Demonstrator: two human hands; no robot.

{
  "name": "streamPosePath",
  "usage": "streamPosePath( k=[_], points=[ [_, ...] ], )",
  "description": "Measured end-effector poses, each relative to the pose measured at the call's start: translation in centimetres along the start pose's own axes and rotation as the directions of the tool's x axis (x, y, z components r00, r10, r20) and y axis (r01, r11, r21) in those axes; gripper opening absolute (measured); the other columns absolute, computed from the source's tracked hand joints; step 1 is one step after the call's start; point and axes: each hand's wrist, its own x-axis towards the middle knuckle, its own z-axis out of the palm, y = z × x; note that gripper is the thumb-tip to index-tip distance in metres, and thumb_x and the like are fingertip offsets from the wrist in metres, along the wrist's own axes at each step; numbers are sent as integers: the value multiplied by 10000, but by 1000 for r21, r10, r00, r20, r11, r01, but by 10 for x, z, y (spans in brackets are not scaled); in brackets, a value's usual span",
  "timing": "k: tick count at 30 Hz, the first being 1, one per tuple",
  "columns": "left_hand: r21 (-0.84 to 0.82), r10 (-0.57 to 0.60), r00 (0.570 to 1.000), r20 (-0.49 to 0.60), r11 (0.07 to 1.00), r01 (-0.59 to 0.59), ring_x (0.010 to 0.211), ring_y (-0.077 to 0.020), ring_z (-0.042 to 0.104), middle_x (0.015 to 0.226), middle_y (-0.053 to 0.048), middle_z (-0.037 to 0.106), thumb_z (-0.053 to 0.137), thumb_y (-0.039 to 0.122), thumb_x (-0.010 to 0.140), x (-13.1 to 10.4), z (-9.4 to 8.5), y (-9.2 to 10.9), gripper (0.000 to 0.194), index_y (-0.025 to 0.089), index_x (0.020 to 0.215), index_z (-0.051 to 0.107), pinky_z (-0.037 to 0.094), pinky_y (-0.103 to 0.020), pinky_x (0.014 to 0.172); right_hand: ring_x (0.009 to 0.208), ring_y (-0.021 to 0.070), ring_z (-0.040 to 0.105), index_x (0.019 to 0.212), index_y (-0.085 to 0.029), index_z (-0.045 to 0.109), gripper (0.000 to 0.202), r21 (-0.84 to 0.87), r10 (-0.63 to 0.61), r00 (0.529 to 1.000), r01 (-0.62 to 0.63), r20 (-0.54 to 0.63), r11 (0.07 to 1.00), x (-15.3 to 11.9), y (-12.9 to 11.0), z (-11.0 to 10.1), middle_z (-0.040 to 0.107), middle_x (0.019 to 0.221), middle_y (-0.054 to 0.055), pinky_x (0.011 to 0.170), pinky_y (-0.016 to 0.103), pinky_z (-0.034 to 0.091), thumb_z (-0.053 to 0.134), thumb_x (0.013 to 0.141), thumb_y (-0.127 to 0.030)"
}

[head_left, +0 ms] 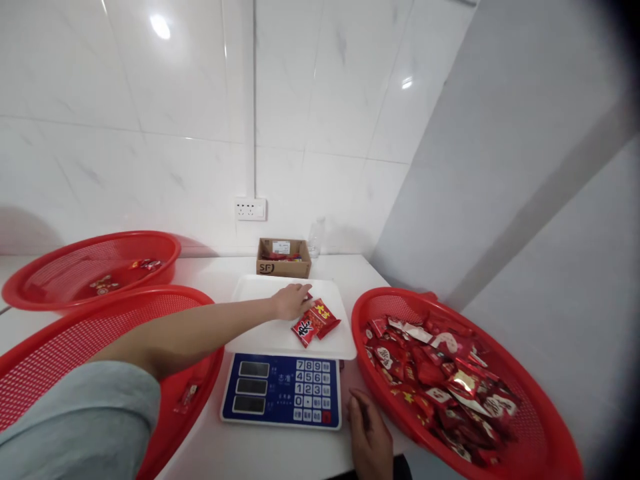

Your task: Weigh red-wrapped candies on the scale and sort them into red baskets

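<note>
A white tiled wall (pixel 150 100) fills most of my view, and a plain grey wall (pixel 525 167) slants in on the right. Below them stands a white table (pixel 280 450) with 3 red baskets around its edges. The right basket (pixel 550 437) holds a broad heap of shiny red packets (pixel 435 370). The near left basket (pixel 135 307) lies partly under the person's outstretched arm, and the far left basket (pixel 95 257) sits behind it with a few wrappers (pixel 147 265) inside.

Between the baskets is a scale with a blue panel (pixel 283 390), 3 dark display windows and a white tray (pixel 260 337). A small cardboard box (pixel 284 268) stands just behind the tray, with coloured packs inside. Beside it is a clear bottle (pixel 317 239), and a socket plate (pixel 251 209) is fixed to the wall above.

The left hand (pixel 293 301) is on the packets on the tray, fingers extended; I can't tell whether it grips any. The right hand (pixel 370 433) is near the panel's right side, fingers loosely curled; whether they enclose anything I can't see.

Smallest are the 2 red packets (pixel 305 330) lying together on the tray, with a bit of red showing under the left fingertips.
</note>
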Motion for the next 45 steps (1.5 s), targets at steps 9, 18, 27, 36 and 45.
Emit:
streamPosePath(
  k=[9,18,27,36,45],
  points=[
    [29,-2,990,-142,1000,6,943,-229,544,974,-91,568,319,440,914,8,13,-5,379,166,923,582,422,-330,799,836,225,645,913,-168,663,503,1,-16,1000,16,-23,1000,0,-14,0,689,920,110,733,302,519,444,788,-603],
    [-143,-77,983,-170,988,53,597,-134,476,621,-5,497,366,476,869,-8,-43,-11,418,178,582,425,344,-256,542,846,232,649,905,-175,668,464,20,-14,999,15,-39,1000,-1,-19,-1,694,925,106,728,304,521,466,795,-578],
    [-318,-296,946,130,892,322,419,-104,379,464,36,409,490,545,772,-124,-112,-27,424,193,563,380,285,-225,423,856,232,643,908,-168,661,467,17,11,1000,-11,-9,1000,-3,-17,-2,691,926,110,745,309,514,458,797,-574],
    [-188,-252,964,84,946,264,683,-179,522,746,-26,589,421,502,824,-163,-97,-36,343,187,744,532,399,-267,634,875,238,639,908,-173,659,473,-17,-2,1000,2,14,1000,-3,-20,-3,688,945,113,729,310,514,441,804,-579],
    [-203,257,950,175,954,-221,1331,-287,244,1454,-162,246,497,527,815,-75,-34,17,714,186,1389,246,265,-394,1053,831,222,638,929,-167,656,456,2,-5,1000,5,-16,1000,-4,-13,0,682,920,106,730,310,512,450,812,-557]
  ],
)
